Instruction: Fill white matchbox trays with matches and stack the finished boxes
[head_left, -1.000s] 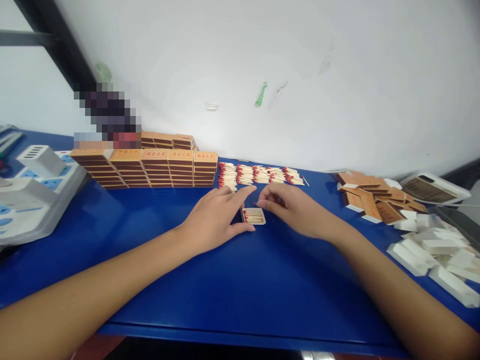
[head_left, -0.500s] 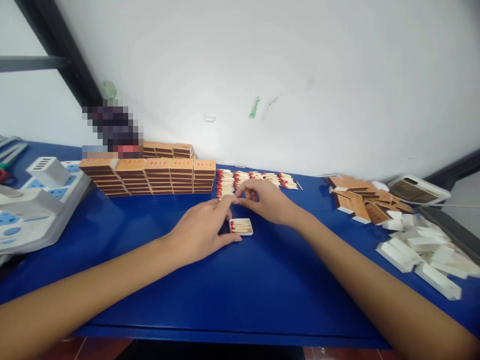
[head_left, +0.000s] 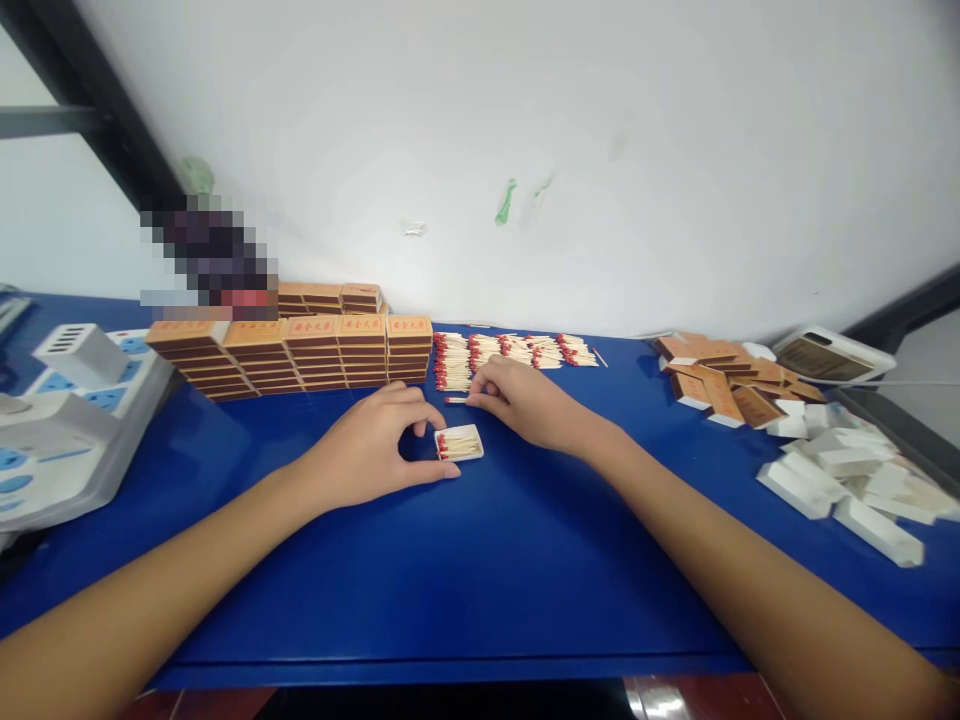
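A small white matchbox tray (head_left: 460,443) holding red-tipped matches lies on the blue table (head_left: 465,570). My left hand (head_left: 367,445) curls around the tray's left side, thumb and forefinger gripping it. My right hand (head_left: 521,400) is just behind the tray, fingers pinched on a few matches (head_left: 455,400) at the front of the rows of loose matches (head_left: 510,355) laid along the wall.
Stacked orange matchboxes (head_left: 300,350) stand at the back left. A white power strip with an adapter (head_left: 67,400) lies far left. Orange sleeves (head_left: 720,385) and white empty trays (head_left: 847,475) are heaped at the right, beside a phone (head_left: 832,355).
My right hand has gone from the tray back to the match rows and pinched a few matches. The tray and my left hand have shifted slightly left in view.
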